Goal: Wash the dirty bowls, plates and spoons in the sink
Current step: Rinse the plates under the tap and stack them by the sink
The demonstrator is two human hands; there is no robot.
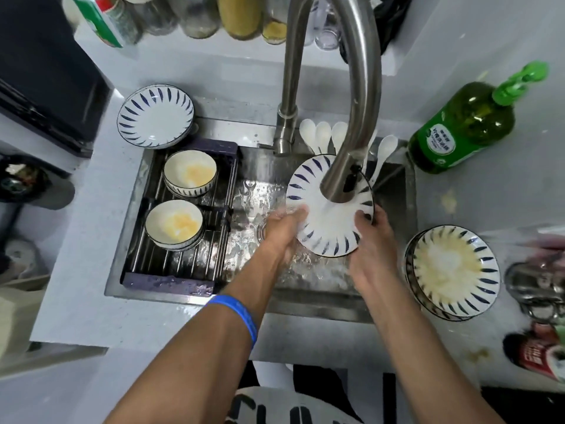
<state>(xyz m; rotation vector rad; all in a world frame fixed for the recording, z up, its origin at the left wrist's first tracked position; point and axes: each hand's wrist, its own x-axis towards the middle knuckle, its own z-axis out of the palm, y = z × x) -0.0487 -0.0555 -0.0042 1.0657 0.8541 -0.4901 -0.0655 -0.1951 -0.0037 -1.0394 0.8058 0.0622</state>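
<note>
A white plate with blue streaks [331, 228] is tilted under the running faucet [345, 179] over the steel sink [275, 304]. My left hand [282, 231] grips its left edge, wet with water. My right hand [374, 237] holds its right rim, thumb on the face. Two bowls with yellow residue [189, 172] [173, 224] sit on the dark drain rack [171, 267] in the sink's left half. A stack of dirty plates [452, 269] stands on the counter to the right. Several white spoons [324, 134] lie behind the faucet. A clean-looking plate [155, 115] rests at the back left.
A green soap bottle [464, 127] stands at the back right. Jars and bottles [238, 16] line the shelf behind the sink. A metal object [538, 286] and a red can [535, 356] lie at the right edge. A black appliance [46, 75] sits on the left.
</note>
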